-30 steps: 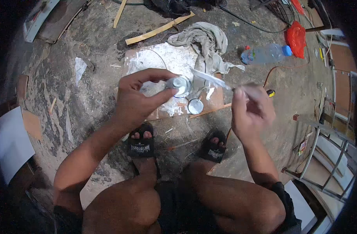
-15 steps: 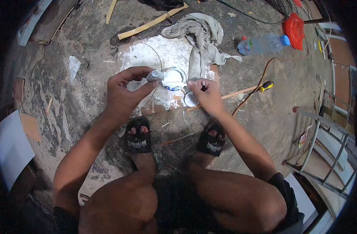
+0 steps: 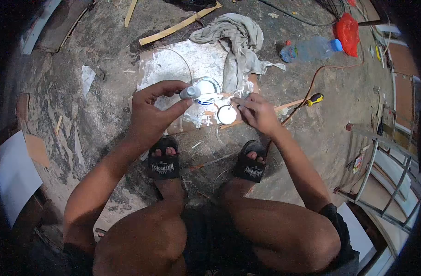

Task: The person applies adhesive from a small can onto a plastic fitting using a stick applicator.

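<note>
Between the thumb and fingers of my left hand is a small grey cylindrical container, held beside an open round tin with white contents. My right hand pinches the end of a thin stick, whose other end reaches over the tin. A round lid coated in white lies just below the tin. Tin and lid rest on a white-stained board on the floor.
A grey cloth lies over the board's upper right. Beyond it are a plastic bottle, a red bag and a yellow-black tool. Wood strips lie at the top; a metal frame stands at the right.
Over the last second my right hand came left and down with the stick to the tin, then shifted slightly right and down. My left hand moved the grey container away from over the tin, to its left.
</note>
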`<state>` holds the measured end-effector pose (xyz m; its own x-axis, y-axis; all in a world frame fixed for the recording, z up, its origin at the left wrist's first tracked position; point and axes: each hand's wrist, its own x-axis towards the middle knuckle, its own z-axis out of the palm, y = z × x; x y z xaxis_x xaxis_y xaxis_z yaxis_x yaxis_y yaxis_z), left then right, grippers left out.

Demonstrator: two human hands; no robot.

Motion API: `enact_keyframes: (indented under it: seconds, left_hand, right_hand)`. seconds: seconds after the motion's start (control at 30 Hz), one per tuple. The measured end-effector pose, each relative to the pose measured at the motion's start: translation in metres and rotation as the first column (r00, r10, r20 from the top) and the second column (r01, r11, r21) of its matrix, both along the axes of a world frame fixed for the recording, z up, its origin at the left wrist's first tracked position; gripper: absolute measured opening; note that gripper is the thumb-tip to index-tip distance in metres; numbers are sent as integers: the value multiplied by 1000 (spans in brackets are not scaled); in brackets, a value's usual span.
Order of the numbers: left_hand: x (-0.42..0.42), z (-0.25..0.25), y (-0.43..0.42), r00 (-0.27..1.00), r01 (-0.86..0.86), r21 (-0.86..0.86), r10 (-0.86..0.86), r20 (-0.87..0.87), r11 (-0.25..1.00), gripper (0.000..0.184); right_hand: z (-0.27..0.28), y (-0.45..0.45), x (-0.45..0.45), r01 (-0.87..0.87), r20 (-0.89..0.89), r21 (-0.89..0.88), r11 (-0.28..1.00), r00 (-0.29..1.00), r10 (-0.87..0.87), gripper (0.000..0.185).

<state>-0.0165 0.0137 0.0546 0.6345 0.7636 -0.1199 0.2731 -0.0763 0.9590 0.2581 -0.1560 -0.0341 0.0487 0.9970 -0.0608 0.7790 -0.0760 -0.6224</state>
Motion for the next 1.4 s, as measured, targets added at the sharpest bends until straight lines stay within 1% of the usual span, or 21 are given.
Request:
enact_keyframes:
  seconds: [0.13, 0.23, 0.33, 0.4, 0.47, 0.53, 0.6, 0.63, 0.73, 0.8, 0.9, 1.0, 1.1, 1.2, 1.3, 1.4]
  left_hand:
    - [6, 8, -3, 999, 45, 23, -45, -1, 999, 26]
    - [8, 14, -6, 998, 58, 23, -58, -20, 998, 26]
    - [9, 17, -7, 997, 79, 56, -79, -2, 995, 25]
    - [8, 16, -8, 995, 85, 87, -89, 34, 993, 25]
    - [8, 19, -11, 996, 58, 90, -63, 60, 994, 25]
    - [8, 19, -11, 994, 62, 125, -72, 76, 990, 26]
    - [8, 15, -10, 991, 83, 192, -102, 91, 978, 27]
    - [8, 15, -9, 990, 92, 190, -110, 86, 977, 27]
    - [8, 17, -8, 988, 122, 188, -138, 73, 975, 28]
    - [12, 19, -8, 984, 143, 198, -160, 72, 970, 29]
    - [14, 20, -12, 987, 121, 178, -137, 78, 977, 29]
    - [15, 20, -15, 980, 127, 267, -162, 115, 955, 30]
    - [13, 22, -16, 980, 134, 226, -162, 114, 965, 31]
    - [13, 21, -15, 978, 119, 312, -165, 126, 943, 31]
    - [13, 24, -15, 987, 105, 372, -141, 72, 922, 30]
    - [16, 27, -15, 985, 106, 364, -148, 88, 925, 30]
  right_hand:
    - [-7, 6, 0, -95, 124, 91, 991, 989, 84, 16]
    - [-18, 11, 5, -149, 188, 58, 987, 973, 136, 11]
    - [-17, 12, 5, -193, 160, 111, 975, 972, 174, 12]
    - [-9, 11, 1, -132, 125, 130, 983, 985, 115, 13]
    - [2, 8, -1, -71, 103, 135, 988, 993, 57, 13]
    - [20, 2, 1, -2, 103, 126, 992, 995, -11, 11]
    - [53, 4, -4, 55, -15, 206, 977, 998, -53, 11]
    - [74, 7, -8, 85, -74, 242, 967, 995, -69, 12]
    - [136, 19, -27, 75, -147, 337, 939, 989, -26, 16]
    - [166, 30, -37, -14, -106, 374, 927, 993, 58, 16]
    - [188, 40, -47, -106, -74, 381, 919, 987, 144, 16]
    - [193, 43, -49, -156, -50, 360, 920, 981, 186, 19]
    - [197, 45, -51, -209, 4, 317, 925, 976, 220, 23]
    - [199, 49, -52, -252, 42, 299, 920, 967, 251, 27]
    - [201, 52, -52, -293, 53, 283, 913, 956, 290, 28]
    - [204, 56, -52, -302, 42, 279, 912, 952, 303, 27]
